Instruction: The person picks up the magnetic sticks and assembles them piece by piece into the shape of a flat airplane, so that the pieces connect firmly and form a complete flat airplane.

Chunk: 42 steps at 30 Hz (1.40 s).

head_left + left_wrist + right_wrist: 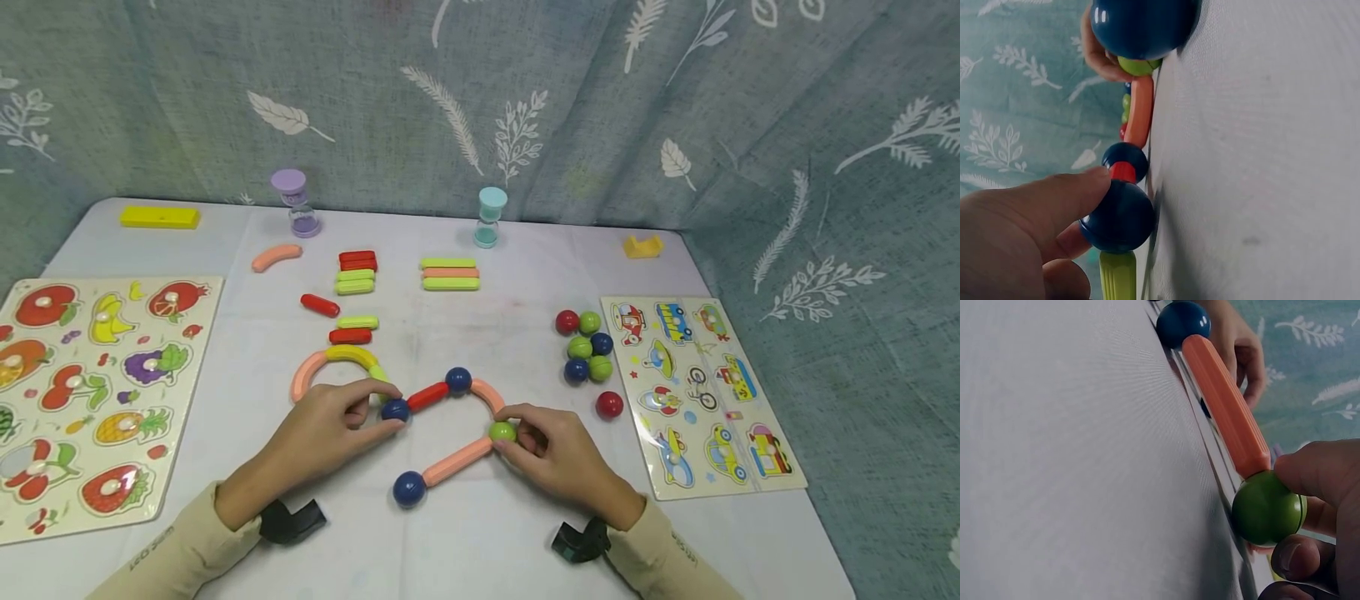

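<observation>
A chain of rods and balls lies on the white table. My left hand [330,429] pinches a blue ball [1119,215] between thumb and fingers. From that ball, a red rod [427,397] runs to a second blue ball [458,381], and a curved pink rod [489,395] leads on to a green ball [1267,508]. The thumb and fingers of my right hand [558,450] pinch this green ball. A straight pink rod [1225,403] joins it to another blue ball [408,489] nearer me. Curved pink [307,375] and yellow [351,355] rods arc behind my left hand, along with a light green one [1118,275].
Loose red and green rods [356,286] lie behind the chain. Several balls [580,346] cluster at right. A fruit puzzle board [176,400] flanks the left, a vehicle board [637,400] the right. Purple [303,218] and teal [487,221] sand timers stand at the back.
</observation>
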Each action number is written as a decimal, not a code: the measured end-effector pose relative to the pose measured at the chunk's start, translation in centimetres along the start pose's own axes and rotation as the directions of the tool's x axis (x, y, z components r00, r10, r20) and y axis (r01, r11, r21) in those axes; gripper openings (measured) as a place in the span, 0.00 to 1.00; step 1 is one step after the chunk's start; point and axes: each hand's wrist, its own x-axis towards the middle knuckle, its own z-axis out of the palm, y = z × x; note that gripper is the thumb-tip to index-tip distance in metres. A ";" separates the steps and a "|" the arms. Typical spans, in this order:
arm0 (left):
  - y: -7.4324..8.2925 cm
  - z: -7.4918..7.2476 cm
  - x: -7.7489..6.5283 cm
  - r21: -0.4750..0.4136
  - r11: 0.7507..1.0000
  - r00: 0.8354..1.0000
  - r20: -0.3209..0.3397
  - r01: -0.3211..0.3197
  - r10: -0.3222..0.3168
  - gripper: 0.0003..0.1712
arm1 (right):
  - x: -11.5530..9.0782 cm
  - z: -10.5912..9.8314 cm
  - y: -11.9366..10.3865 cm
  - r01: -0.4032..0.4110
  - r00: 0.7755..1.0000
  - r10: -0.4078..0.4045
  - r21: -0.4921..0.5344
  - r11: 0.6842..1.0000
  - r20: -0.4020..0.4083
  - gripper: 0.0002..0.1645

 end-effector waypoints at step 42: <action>-0.5 0.3 0.1 -0.082 0.997 1.000 -0.013 -0.016 0.015 0.18 | 4.1 0.0 0.7 -0.292 0.955 0.293 0.028 0.956 -0.054 0.12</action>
